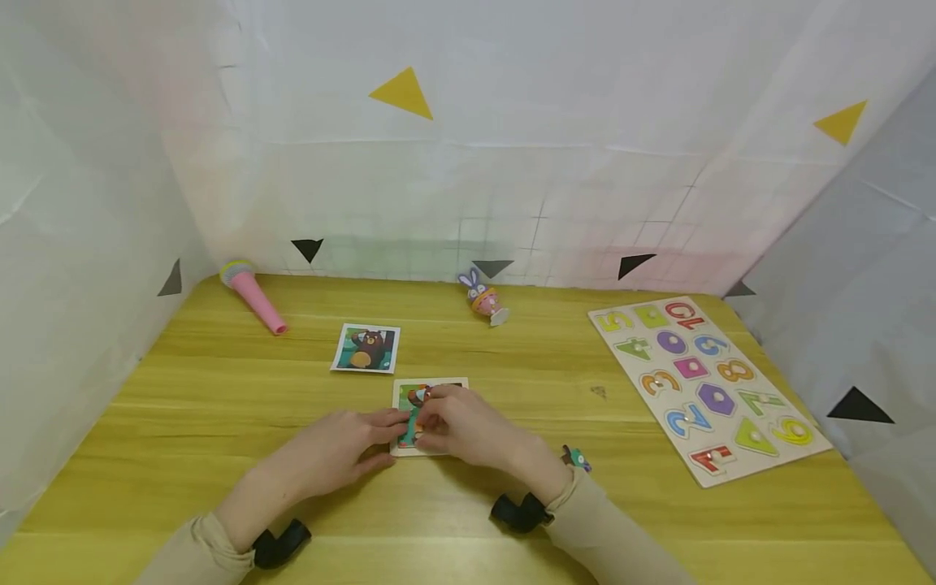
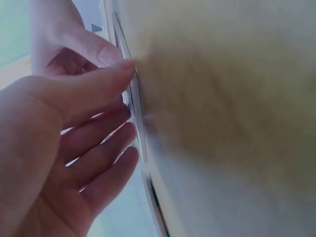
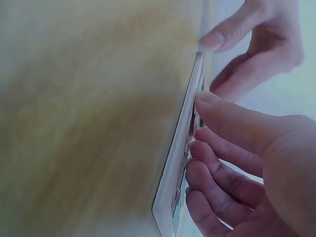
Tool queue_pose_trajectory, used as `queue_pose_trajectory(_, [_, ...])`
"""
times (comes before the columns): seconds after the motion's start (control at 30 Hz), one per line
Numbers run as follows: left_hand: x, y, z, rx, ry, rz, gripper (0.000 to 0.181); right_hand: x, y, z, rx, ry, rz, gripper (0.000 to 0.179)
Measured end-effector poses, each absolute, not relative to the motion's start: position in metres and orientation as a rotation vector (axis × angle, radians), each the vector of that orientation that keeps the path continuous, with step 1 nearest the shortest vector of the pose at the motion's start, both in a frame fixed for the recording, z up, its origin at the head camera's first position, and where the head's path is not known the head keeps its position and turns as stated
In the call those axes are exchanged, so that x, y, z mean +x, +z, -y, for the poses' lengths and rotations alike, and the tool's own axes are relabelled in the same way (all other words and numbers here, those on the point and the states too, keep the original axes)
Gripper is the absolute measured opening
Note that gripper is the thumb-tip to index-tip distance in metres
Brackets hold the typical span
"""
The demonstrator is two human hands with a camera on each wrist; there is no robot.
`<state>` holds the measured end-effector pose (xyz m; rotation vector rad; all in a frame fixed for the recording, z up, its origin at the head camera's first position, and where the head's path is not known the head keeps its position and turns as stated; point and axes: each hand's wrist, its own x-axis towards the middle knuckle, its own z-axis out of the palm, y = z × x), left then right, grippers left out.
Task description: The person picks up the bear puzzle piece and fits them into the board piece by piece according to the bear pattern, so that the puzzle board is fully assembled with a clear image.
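A small bear picture puzzle in a pale frame [image 1: 431, 453] lies on the table between both hands. My left hand [image 1: 332, 451] rests at its left side, fingers fairly straight, with the tips touching the frame and the picture. Over the right part of the puzzle, my right hand [image 1: 471, 426] has its fingers and thumb bent down onto the pieces. Seen from the right wrist, those fingertips [image 3: 197, 170] press on the raised pieces, and the thumb touches near the edge; whether they pinch a piece is hidden. One loose puzzle piece [image 1: 578, 459] lies beside my right wrist.
A bear picture card [image 1: 366, 349] lies behind the puzzle. Farther back are a pink toy microphone [image 1: 256, 301] and a small rabbit figure [image 1: 484, 299]. At the right lies a wooden number and shape board [image 1: 705, 390]. White sheeting [image 1: 512, 187] encloses the table's back and sides.
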<state>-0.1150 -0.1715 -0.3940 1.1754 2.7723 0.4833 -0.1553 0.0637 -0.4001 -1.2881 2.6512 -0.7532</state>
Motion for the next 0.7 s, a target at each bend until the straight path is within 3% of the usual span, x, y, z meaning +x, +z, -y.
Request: queue_pose_trajectory(0.7, [-0.1041, -0.3927, 0.1712, 1.081, 0.468, -2.685, 0.050, -0.1560, -0.4028, -0.0620, -1.356, -0.830, -2.667, 0.013])
